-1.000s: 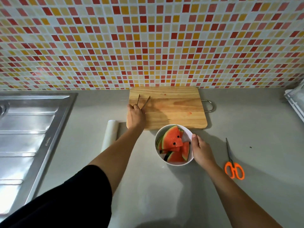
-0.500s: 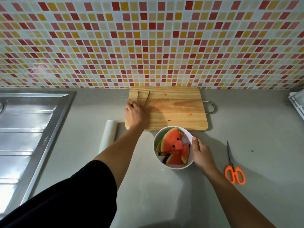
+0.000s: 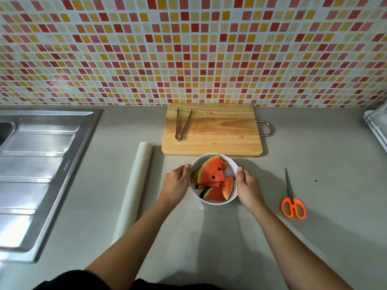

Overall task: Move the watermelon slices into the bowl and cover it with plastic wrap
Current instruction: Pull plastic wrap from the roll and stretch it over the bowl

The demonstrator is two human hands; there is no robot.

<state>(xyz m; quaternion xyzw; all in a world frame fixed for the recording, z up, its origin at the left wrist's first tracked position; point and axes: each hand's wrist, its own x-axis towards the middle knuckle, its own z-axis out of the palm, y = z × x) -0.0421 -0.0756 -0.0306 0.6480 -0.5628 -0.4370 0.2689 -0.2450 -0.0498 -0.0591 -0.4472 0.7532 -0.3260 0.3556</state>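
A white bowl (image 3: 230,167) stands on the grey counter just in front of the wooden cutting board (image 3: 217,130). Several red watermelon slices (image 3: 211,174) with green rind lie piled inside it. My left hand (image 3: 177,183) holds the bowl's left side and my right hand (image 3: 248,185) holds its right side, thumbs at the rim. A roll of plastic wrap (image 3: 134,185) lies lengthwise on the counter to the left of my left arm. Metal tongs (image 3: 181,124) lie on the left part of the board.
Orange-handled scissors (image 3: 292,200) lie on the counter to the right of the bowl. A steel sink drainboard (image 3: 37,164) fills the left side. The tiled wall runs behind the board. A white object (image 3: 377,124) pokes in at the right edge.
My left hand let go of the tongs on the board and came down to the bowl's left side. The right hand stays on the bowl's right side.
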